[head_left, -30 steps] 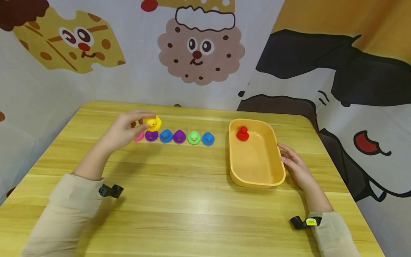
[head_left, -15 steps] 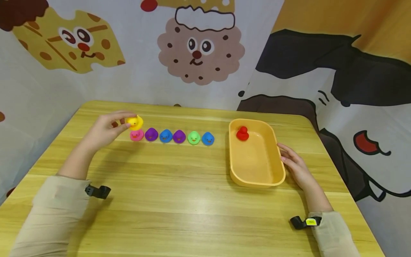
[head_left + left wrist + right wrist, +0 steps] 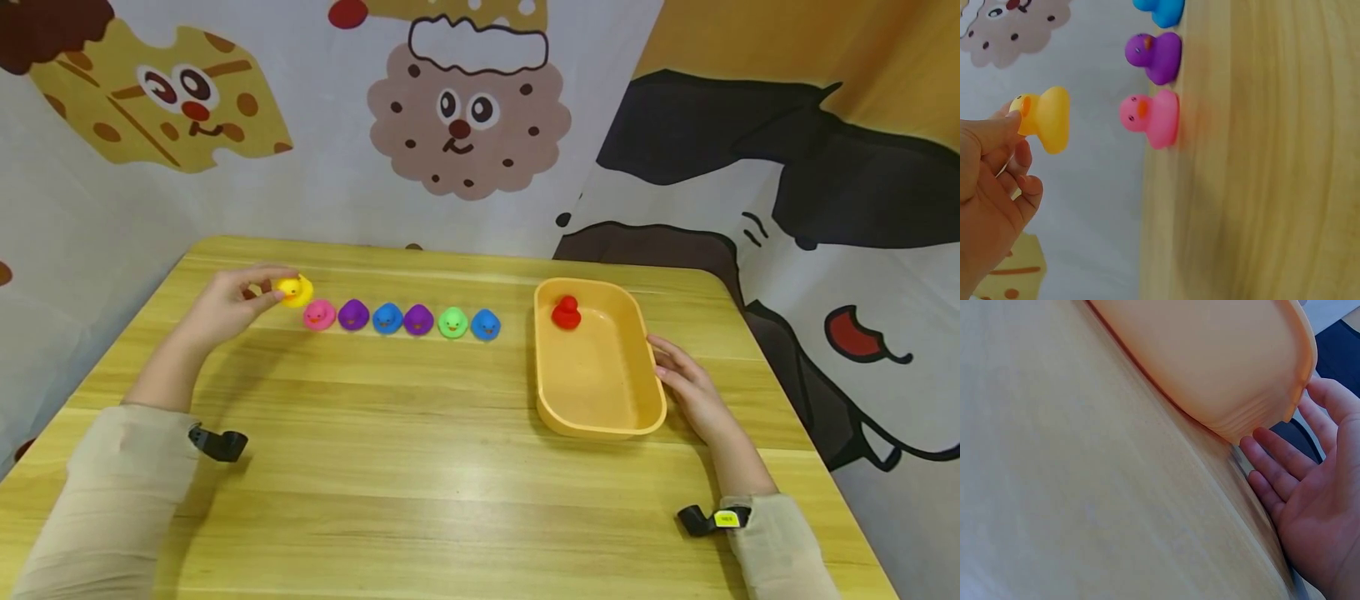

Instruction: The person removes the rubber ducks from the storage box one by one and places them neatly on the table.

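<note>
My left hand [image 3: 228, 307] pinches a yellow rubber duck [image 3: 295, 290] by its head between thumb and fingers. The left wrist view shows this duck [image 3: 1052, 120] raised off the table, apart from the pink duck [image 3: 1159, 119]. A row of small ducks runs rightward from the pink duck [image 3: 319, 315]: purple [image 3: 353, 315], blue [image 3: 387, 318], another purple, green [image 3: 453, 322] and another blue. At the right stands a yellow-orange plastic bin [image 3: 600, 432] with a red duck [image 3: 567, 313] inside. My right hand [image 3: 692, 390] rests against its right wall, fingers loosely extended [image 3: 1279, 453].
The wooden table [image 3: 420, 500] ends at a cloth backdrop [image 3: 300, 200] with cartoon prints behind it. Black wrist cameras sit at the left cuff [image 3: 217, 443] and the right cuff [image 3: 712, 520].
My left hand has carried the yellow duck leftward, from above the purple duck, past the pink one, and slightly down at the row's left end. The right hand and bin stay put.
</note>
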Motion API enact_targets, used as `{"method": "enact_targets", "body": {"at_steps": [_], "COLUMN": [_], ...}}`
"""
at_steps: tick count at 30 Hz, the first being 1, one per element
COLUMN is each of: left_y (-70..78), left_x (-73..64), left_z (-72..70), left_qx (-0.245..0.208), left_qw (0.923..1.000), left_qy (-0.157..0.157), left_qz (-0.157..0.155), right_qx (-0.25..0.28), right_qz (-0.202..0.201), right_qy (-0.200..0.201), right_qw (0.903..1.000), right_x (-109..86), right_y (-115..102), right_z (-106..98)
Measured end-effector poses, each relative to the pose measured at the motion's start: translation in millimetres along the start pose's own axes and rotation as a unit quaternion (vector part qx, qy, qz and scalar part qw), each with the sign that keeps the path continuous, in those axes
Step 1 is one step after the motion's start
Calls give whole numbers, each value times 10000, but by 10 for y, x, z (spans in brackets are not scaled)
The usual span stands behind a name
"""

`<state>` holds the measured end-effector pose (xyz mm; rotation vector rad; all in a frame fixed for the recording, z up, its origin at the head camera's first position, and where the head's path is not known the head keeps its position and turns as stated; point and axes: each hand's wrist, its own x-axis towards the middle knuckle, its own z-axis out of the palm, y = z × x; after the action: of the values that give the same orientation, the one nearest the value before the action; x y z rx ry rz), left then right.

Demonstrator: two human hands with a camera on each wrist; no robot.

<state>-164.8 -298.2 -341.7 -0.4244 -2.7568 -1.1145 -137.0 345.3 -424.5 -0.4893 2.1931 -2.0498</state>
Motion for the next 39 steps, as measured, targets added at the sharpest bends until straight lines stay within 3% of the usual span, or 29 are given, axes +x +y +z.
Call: {"method": "enact_targets", "body": {"at_steps": [18,39], "left_y": [-384,-560], "left_x": [-60,-9], "left_z": [-18,54], "left_qx": [-109,-193], "left_qw": [9956,9906], "left_qy": [-431,-751], "left_qz": [-821,-1129], "right_qx": [76,31], "right_qz": [-214,-153], "right_qy": [-25,-9], "right_qw": [9997,9999], "right_x": [-2,3], "right_y": [36,31], "right_z": [0,-1]}}
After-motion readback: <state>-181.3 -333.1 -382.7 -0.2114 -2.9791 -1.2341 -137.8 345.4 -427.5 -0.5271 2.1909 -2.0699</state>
